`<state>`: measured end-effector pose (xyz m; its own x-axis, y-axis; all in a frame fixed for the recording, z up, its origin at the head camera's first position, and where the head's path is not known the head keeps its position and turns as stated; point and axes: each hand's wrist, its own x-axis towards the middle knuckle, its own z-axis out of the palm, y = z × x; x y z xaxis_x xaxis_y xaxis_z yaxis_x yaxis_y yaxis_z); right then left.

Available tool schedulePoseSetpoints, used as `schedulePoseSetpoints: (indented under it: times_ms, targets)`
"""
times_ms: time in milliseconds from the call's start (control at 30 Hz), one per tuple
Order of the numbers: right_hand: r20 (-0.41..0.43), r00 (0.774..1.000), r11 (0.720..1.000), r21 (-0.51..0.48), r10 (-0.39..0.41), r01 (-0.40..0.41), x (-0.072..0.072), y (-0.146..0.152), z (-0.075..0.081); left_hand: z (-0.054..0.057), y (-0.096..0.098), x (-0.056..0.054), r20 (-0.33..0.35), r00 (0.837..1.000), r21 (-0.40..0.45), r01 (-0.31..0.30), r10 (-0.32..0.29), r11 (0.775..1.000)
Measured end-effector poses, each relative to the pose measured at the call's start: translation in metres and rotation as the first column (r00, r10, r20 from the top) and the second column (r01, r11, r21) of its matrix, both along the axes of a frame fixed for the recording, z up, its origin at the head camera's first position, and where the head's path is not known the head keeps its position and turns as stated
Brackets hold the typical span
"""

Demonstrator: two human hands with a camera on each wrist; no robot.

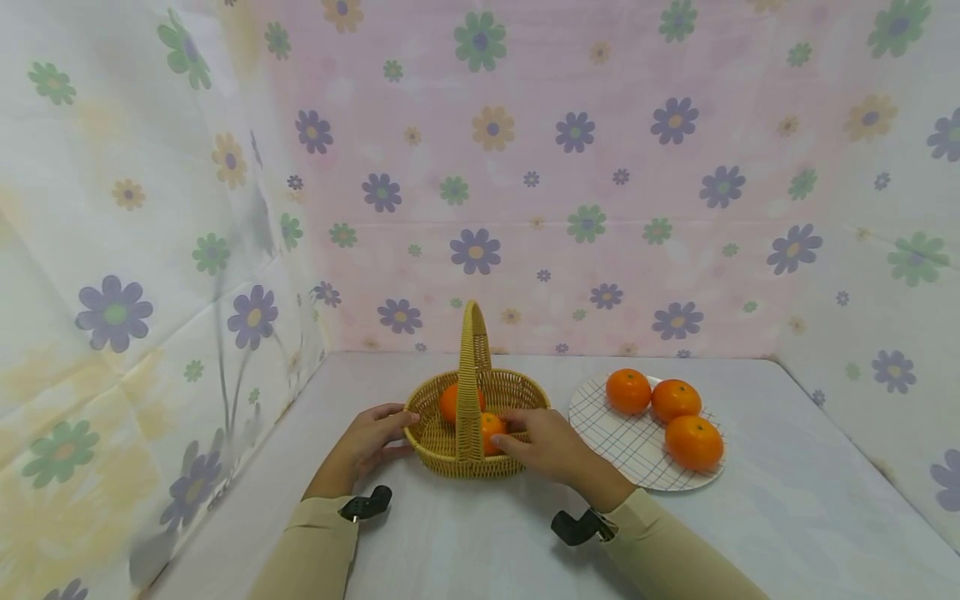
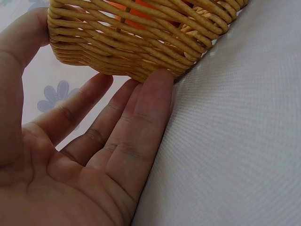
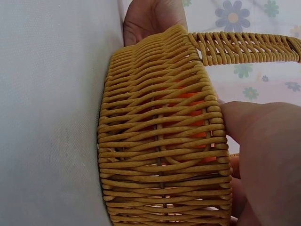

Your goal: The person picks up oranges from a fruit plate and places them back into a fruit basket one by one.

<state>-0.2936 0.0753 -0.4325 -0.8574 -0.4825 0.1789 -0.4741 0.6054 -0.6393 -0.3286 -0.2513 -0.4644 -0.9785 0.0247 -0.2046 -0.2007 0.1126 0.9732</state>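
A yellow wicker basket (image 1: 468,467) with a tall arched handle stands on the table and holds two oranges. One orange (image 1: 448,403) lies behind the handle; the other orange (image 1: 491,432) is nearer the front. My left hand (image 1: 373,437) holds the basket's left end, thumb at the rim and fingertips against the lower weave, as the left wrist view shows. Reaching over the right rim, my right hand (image 1: 551,442) has thumb and fingers around the front orange. In the right wrist view the weave (image 3: 160,132) and the thumb (image 3: 249,120) hide most of that orange.
To the right lies a white plate (image 1: 611,429) with a grid pattern, bearing three oranges (image 1: 675,402) on its right and far side. The table (image 1: 465,542) has a white cover. Flower-patterned cloth (image 1: 525,167) hangs behind and at both sides.
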Motion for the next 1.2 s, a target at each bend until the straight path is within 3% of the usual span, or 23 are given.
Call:
schedulePoseSetpoints:
  times_ms: [533, 1200]
  targets:
    - [0.004, 0.999, 0.999, -0.009, 0.049, -0.049, -0.0013, -0.0015, -0.0004, -0.0009, -0.0008, -0.0012, -0.001, 1.0, 0.009, 0.006, -0.006, 1.0]
    - [-0.002, 1.0, 1.0, -0.023, 0.017, -0.017, -0.0004, 0.0036, 0.0027, -0.0006, -0.0004, 0.0001, 0.001, 1.0, 0.015, 0.002, -0.002, 1.0]
